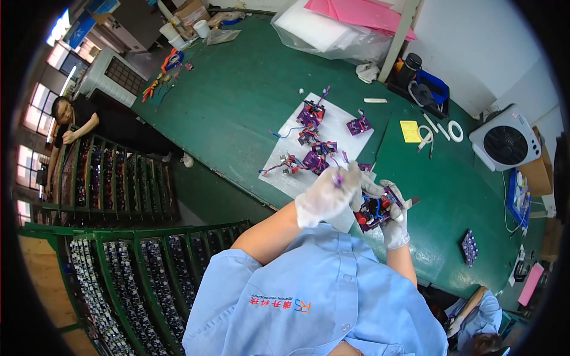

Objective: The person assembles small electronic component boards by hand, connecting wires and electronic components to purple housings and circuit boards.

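Nearest: gloved right hand [396,228] grasping a purple circuit board [373,215] just in front of the chest, above the surface [237,107], red parts and blue wire on its face. Gloved left hand [326,196] curled close to the board's left side; can't tell whether it pinches anything, the glove hides its fingertips. Flat metallic piece [411,203] sticks out by the right hand; kind unclear.

Handling, my judgement: grip the board by its edges, thumb off the tall parts; tilt the working side into view; bring the left fingertips in from the side so the glove doesn't cover the spot. Loose glove fabric could snag on the wire. Steady it low, over the white sheet [353,144].

Just beyond the hands: boards clustered [316,160] on that sheet, leads straying; a blue wire [285,134] reaches past its left edge. These crowd the space ahead and could catch a cuff. Another board [358,124] sits apart at the sheet's right.

Left, beside the person: green racks [139,261] packed with boards, limiting elbow swing.

Right: a lone board [469,248]; farther, yellow paper [409,132], white rings [455,132], a fan [508,142].

Far: orange-handled tools [151,89] at left, a bin [436,89] with bottle, wrapped foam sheets [323,29]. Co-worker [89,124] leaning at the far rack.
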Tool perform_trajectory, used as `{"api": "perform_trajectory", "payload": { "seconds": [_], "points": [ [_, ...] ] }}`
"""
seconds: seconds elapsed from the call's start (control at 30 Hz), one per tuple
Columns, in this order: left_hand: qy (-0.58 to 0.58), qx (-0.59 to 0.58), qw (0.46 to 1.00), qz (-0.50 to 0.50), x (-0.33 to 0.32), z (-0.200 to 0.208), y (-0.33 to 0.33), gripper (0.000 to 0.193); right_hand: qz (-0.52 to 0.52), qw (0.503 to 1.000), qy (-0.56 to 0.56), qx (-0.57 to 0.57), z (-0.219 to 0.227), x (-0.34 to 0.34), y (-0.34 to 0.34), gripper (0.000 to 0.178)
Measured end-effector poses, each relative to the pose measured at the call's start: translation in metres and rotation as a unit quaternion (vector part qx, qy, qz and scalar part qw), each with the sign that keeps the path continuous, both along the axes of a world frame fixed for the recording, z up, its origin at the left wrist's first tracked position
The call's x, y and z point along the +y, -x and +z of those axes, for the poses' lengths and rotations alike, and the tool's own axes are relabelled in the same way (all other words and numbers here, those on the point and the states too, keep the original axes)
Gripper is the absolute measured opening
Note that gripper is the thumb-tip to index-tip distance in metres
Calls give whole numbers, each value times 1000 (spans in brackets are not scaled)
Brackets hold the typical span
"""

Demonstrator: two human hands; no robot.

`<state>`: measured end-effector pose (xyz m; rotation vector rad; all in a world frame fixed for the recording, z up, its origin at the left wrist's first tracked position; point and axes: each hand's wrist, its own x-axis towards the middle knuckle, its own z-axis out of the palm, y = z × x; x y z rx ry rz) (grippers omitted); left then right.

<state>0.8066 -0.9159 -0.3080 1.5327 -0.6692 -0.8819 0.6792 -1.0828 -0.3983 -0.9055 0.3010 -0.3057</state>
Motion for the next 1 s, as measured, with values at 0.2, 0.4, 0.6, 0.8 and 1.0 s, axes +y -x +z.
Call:
{"api": "perform_trajectory", "payload": {
  "seconds": [0.2,0.4,0.6,0.8,1.0],
  "points": [
    [102,-449,887,32,-9,0,19,10,-17,940,339,39,-32,-5,-3,49],
    [118,-459,881,15,-8,-9,23,18,-14,979,203,17,-46,8,1,49],
    [71,-432,899,1,-5,-20,35,17,5,988,118,95,-57,8,10,50],
    [20,-413,910,-37,0,-23,33,16,61,991,41,109,-47,8,15,56],
    [110,-367,923,-25,-4,14,31,90,76,982,-154,-79,0,11,12,95]
  ]
}}
